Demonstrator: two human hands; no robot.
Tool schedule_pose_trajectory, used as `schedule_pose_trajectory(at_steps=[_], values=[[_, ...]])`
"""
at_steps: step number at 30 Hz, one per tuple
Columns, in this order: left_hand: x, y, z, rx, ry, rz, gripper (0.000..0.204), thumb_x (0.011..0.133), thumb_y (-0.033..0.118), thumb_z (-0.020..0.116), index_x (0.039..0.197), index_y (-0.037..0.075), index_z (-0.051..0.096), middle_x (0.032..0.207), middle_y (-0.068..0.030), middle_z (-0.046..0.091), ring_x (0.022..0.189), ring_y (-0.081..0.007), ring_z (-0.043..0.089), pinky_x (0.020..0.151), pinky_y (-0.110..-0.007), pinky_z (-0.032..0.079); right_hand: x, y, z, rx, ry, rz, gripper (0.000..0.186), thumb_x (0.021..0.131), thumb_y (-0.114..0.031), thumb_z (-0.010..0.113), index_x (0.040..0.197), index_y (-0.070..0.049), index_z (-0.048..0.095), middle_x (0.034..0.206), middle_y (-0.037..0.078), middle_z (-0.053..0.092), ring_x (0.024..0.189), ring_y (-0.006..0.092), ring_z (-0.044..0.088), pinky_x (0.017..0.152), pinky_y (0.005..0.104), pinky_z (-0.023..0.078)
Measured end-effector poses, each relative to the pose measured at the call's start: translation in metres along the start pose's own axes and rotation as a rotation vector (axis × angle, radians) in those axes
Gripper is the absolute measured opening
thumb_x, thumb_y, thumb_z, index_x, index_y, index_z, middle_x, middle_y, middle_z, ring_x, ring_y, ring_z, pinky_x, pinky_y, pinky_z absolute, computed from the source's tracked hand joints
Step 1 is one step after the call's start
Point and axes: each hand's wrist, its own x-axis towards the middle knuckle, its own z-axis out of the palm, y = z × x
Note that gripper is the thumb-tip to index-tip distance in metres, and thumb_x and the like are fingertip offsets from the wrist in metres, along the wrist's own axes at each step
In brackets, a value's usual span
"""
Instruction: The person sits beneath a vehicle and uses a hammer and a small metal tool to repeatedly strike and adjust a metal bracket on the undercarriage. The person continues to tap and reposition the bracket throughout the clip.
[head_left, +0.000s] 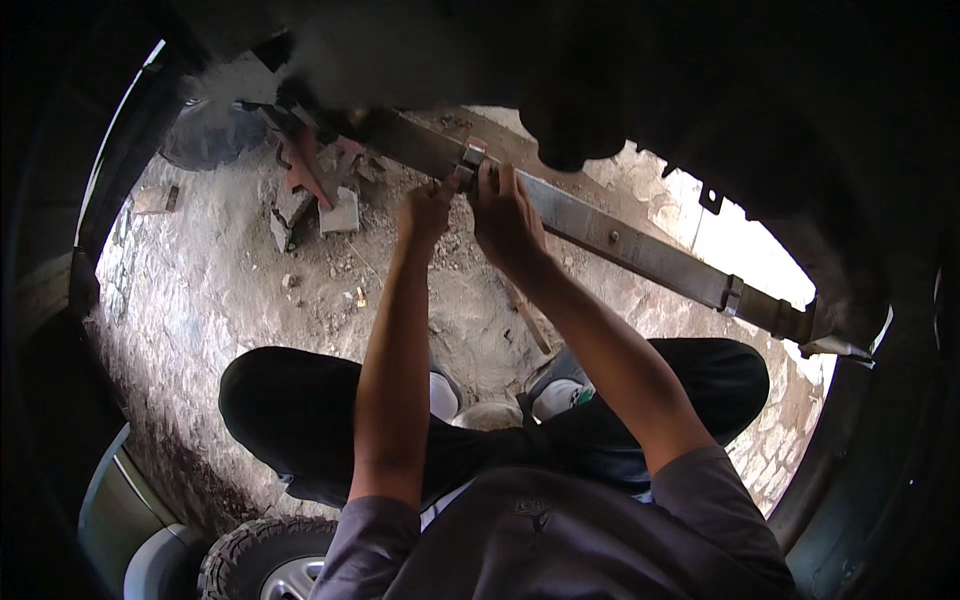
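The metal clip (474,156) sits on a long metal bar (575,213), left of the bar's visible middle, directly ahead of the person's fingertips. It reaches across the bar's width, and its far end catches the light.

The left hand (427,212) is at the near left side of the clip. Its fingers are bent and nearly closed, with the tips at the clip's lower edge; from where I stand, I cannot tell whether they grip it. The right hand (503,208) is just beside the left, at the clip's right side. Its fingers are partly bent and point up across the bar; their undersides are hidden, so I cannot tell how firmly they hold anything.

The bar slants from upper left to lower right. A small round stud (614,237) stands on its face right of the hands, and a second clip (732,294) encircles it near the right end.

Beyond the left hand, a red metal stand (303,168) rises near a pale stone block (340,211). A thin stick (527,319) lies on the dirt ground (320,300) below the right hand. The person's knees are spread, shoes (566,399) between them. A tyre (228,562) is at lower left, behind the left elbow.
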Motion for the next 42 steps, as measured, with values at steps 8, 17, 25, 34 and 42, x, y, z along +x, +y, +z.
schedule_pose_trajectory(at_steps=[8,17,25,34,42], values=[[-0.022,-0.017,0.015,-0.027,0.001,-0.032,0.06,0.098,0.054,0.073,0.072,0.0,0.065,0.06,-0.0071,0.061,0.052,-0.0172,0.06,0.052,-0.039,0.047,-0.029,0.009,-0.018,-0.003,-0.051,-0.066,0.048,0.101,-0.007,0.058,0.147,0.006,0.054,0.129,0.023,0.054,0.121,0.0401,0.061,0.1,0.0477,0.055],[-0.013,0.013,0.0,-0.016,0.024,-0.032,0.058,0.098,0.053,0.073,0.074,0.0,0.066,0.061,-0.0069,0.062,0.052,-0.0163,0.058,0.052,-0.038,0.045,0.001,0.016,-0.011,-0.032,-0.022,-0.101,0.045,0.102,-0.012,0.063,0.143,0.005,0.057,0.13,0.023,0.054,0.117,0.041,0.064,0.098,0.0479,0.056],[-0.012,-0.003,0.004,0.018,0.063,-0.013,0.058,0.099,0.05,0.074,0.07,0.001,0.063,0.061,-0.0058,0.06,0.051,-0.0144,0.053,0.05,-0.038,0.043,-0.005,0.003,-0.016,0.027,-0.042,-0.086,0.039,0.099,-0.005,0.057,0.137,0.007,0.059,0.129,0.023,0.055,0.124,0.0397,0.061,0.101,0.047,0.056],[0.001,-0.011,0.002,0.044,0.083,0.056,0.059,0.097,0.052,0.074,0.07,0.0,0.066,0.06,-0.0083,0.06,0.053,-0.0166,0.057,0.053,-0.04,0.046,-0.01,0.0,-0.013,0.003,-0.032,-0.083,0.045,0.1,-0.005,0.055,0.144,0.004,0.054,0.129,0.023,0.054,0.118,0.0398,0.064,0.097,0.0488,0.057],[0.003,-0.015,0.006,0.091,0.121,0.055,0.062,0.096,0.057,0.071,0.076,-0.002,0.071,0.067,-0.0171,0.068,0.063,-0.029,0.067,0.065,-0.047,0.051,-0.023,-0.008,0.002,-0.015,0.051,-0.046,0.05,0.095,-0.001,0.058,0.145,0.002,0.054,0.124,0.02,0.054,0.113,0.0385,0.064,0.094,0.0485,0.058]])
